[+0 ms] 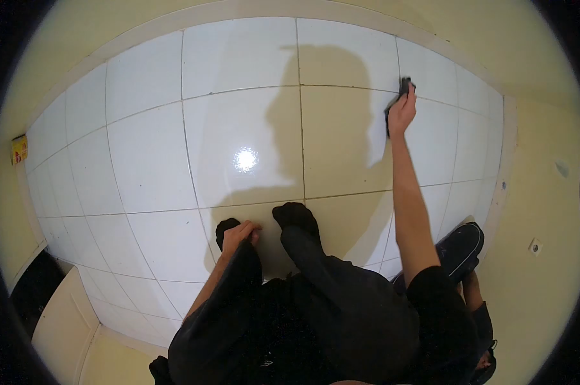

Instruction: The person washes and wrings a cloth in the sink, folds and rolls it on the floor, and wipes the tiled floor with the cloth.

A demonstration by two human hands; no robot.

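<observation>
My right hand point(403, 115) is stretched far forward over the white tiled floor point(148, 154). Its fingers are closed round a dark, elongated object point(405, 85), whose exact kind I cannot make out; part of it shows past the fingertips and part along the left side of the hand. My left hand point(242, 233) rests low by my left foot point(225, 230), fingers curled, with nothing visible in them. Beside it on the right is my other foot point(295, 215) in a black sock, flat on the tiles.
A yellow and red packet point(19, 149) stands against the left wall. At the lower right is a black shoe point(461, 249), with another person's arm point(473, 292) close by. A wall socket point(535, 246) is on the right wall, and a pale panel point(64, 321) at lower left.
</observation>
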